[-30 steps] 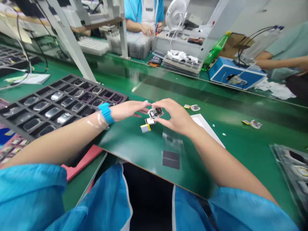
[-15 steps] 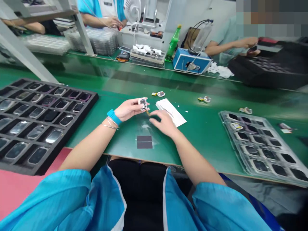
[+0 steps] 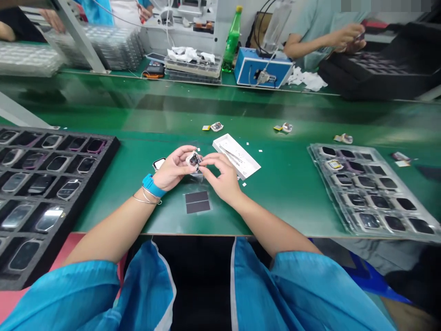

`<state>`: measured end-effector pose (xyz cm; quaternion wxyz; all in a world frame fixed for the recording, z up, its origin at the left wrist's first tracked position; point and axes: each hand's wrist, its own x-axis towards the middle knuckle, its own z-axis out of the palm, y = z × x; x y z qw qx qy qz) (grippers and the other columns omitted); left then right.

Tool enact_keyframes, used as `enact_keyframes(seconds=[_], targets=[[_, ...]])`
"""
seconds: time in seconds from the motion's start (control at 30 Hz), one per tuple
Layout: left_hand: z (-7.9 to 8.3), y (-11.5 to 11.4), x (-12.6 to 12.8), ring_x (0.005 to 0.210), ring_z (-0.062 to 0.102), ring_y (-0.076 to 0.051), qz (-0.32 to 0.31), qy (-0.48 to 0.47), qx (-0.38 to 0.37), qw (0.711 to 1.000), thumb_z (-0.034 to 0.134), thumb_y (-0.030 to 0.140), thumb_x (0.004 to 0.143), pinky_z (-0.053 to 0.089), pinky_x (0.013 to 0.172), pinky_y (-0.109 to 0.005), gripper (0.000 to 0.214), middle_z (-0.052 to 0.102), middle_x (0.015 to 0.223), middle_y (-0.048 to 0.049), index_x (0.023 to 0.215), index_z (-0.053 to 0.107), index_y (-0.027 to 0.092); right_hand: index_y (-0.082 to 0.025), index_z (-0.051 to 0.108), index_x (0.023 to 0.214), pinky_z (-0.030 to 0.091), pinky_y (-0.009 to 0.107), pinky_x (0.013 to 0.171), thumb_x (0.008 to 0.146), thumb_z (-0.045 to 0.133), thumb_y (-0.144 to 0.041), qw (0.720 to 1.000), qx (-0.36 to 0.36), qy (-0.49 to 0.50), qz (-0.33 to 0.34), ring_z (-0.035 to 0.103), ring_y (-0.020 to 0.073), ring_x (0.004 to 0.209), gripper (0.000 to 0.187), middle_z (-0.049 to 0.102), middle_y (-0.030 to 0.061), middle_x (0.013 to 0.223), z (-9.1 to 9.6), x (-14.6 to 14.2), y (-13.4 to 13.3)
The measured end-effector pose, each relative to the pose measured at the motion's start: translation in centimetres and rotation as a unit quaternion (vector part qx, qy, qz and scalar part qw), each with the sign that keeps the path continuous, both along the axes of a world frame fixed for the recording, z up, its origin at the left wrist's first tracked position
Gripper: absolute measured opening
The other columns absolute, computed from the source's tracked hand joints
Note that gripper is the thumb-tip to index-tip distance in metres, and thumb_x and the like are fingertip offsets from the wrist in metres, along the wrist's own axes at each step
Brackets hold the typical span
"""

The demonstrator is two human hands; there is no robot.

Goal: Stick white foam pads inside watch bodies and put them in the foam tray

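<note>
Above the green bench, my left hand (image 3: 175, 166) holds a white smartwatch case (image 3: 193, 159), its open side showing dark inner parts. The thumb and fingers of my right hand (image 3: 222, 177) are pinched at the right edge of that case; what lies between them is too small to make out. Beside my left hand lies a watch frame (image 3: 159, 164), partly covered by the hand. Just right of my right hand sits a shallow white tray (image 3: 253, 168) with tweezers (image 3: 231, 155) in it. Two dark rectangular strips (image 3: 197, 202) on clear film lie nearer the front edge.
A black foam tray (image 3: 112, 149) of watch cases stands left; stacked clear plastic trays (image 3: 315, 158) with watch parts stand right. Opened watches with yellow batteries (image 3: 217, 126) lie behind. Across the bench are a green bottle (image 3: 231, 41), a blue box (image 3: 244, 69) and co-workers' hands (image 3: 347, 37).
My right hand has closed in on the watch case and now touches its edge. Both hands sit slightly lower and further left in view. The camera view has shifted.
</note>
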<state>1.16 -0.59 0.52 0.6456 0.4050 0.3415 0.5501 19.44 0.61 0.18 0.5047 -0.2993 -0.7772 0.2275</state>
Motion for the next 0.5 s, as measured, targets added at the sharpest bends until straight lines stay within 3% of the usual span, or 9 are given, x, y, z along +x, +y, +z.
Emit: enact_keyframes(seconds=[0.23, 0.37, 0.5], targets=[[-0.4, -0.1, 0.7, 0.082, 0.068, -0.014, 0.032, 0.04, 0.049, 0.997, 0.096, 0.02, 0.047, 0.055, 0.074, -0.022, 0.066, 0.072, 0.09, -0.0018, 0.102, 0.061, 0.019, -0.023, 0.069, 0.087, 0.054, 0.036, 0.087, 0.088, 0.063, -0.022, 0.999, 0.042, -0.018, -0.028, 0.066, 0.0184, 0.093, 0.005, 0.069, 0.0043, 0.095, -0.5, -0.3, -0.3], [-0.5, -0.3, 1.1, 0.086, 0.068, -0.015, 0.062, 0.063, 0.071, 0.994, 0.097, 0.022, 0.046, 0.056, 0.081, -0.025, 0.065, 0.071, 0.092, -0.0021, 0.1, 0.06, 0.02, -0.023, 0.07, 0.087, 0.049, 0.044, 0.101, 0.087, 0.062, -0.021, 0.993, 0.101, -0.039, -0.048, 0.068, 0.0198, 0.092, 0.008, 0.073, 0.0049, 0.095, -0.6, -0.3, -0.4], [-0.5, -0.6, 1.4, 0.091, 0.068, -0.017, 0.083, 0.085, 0.079, 0.99, 0.096, 0.026, 0.047, 0.056, 0.085, -0.028, 0.064, 0.07, 0.095, -0.0023, 0.1, 0.06, 0.021, -0.024, 0.071, 0.083, 0.04, 0.052, 0.111, 0.088, 0.06, -0.023, 0.988, 0.112, -0.08, -0.067, 0.068, 0.0211, 0.094, 0.013, 0.074, 0.0054, 0.101, -0.5, -0.2, -0.5]])
